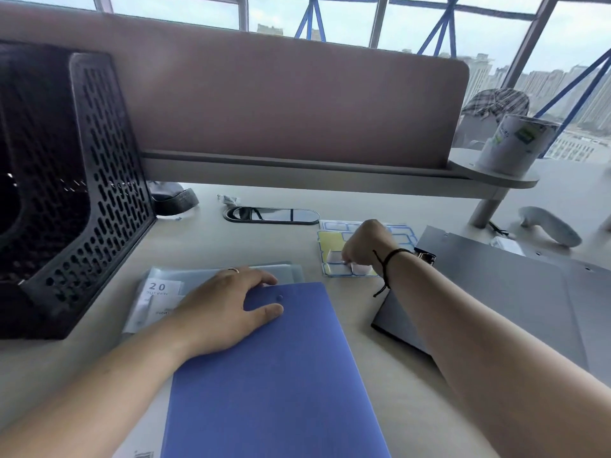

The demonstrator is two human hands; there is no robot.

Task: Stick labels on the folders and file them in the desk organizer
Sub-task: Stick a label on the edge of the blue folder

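A blue folder (271,375) lies flat on the desk in front of me. My left hand (224,305) rests on its upper left corner with fingers spread and straight. Behind the folder to the right lies a sheet of blue-bordered labels (334,241). My right hand (367,247) is over that sheet, its fingertips pinching a label at the sheet's lower part. A black mesh desk organizer (82,200) stands at the far left. A grey folder (515,292) lies open on the right.
A clear plastic pack of sleeves with a "20" card (158,299) lies under the blue folder's left side. A cable slot (271,215) sits in the desk behind. A divider panel (281,104) closes the back. A white tub (515,142) stands on the right shelf.
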